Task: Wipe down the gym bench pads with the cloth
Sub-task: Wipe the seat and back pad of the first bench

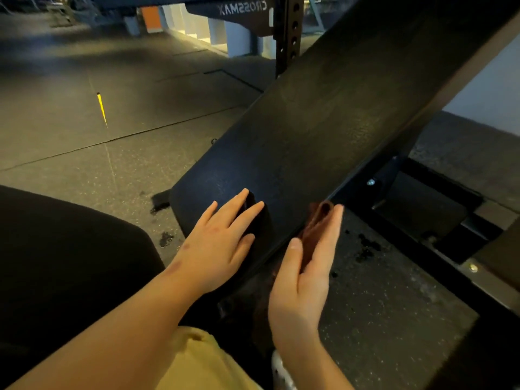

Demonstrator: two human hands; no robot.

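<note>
Fingers of the right hand lie straight and close together, thumb up, pressing a folded brown cloth flat against the near side edge of the bench pad. Whether the thumb also pinches the fold I cannot tell. The left hand rests palm-down on the pad's top face just beside it, fingers spread and relaxed. A dark fold under its fingertips may be more of the cloth, though it is too dark to be sure. The cloth is thus at the pad's lower end, on the edge, in the right hand's keeping, and the left seems only to steady. From both hands the pad's long axis runs up and away to the upper right, so nearly all of its length lies ahead of the cloth. The coming stroke probably follows that line along the edge. The pad is a long, flat slab with rounded corners, covered in black, faintly grained vinyl that takes a dull sheen. The cloth looks soft and limp, creased into a roll at its top. Beneath the edge sits a black steel frame with a bright bolt. Beyond is speckled rubber floor and a perforated rack upright.
</note>
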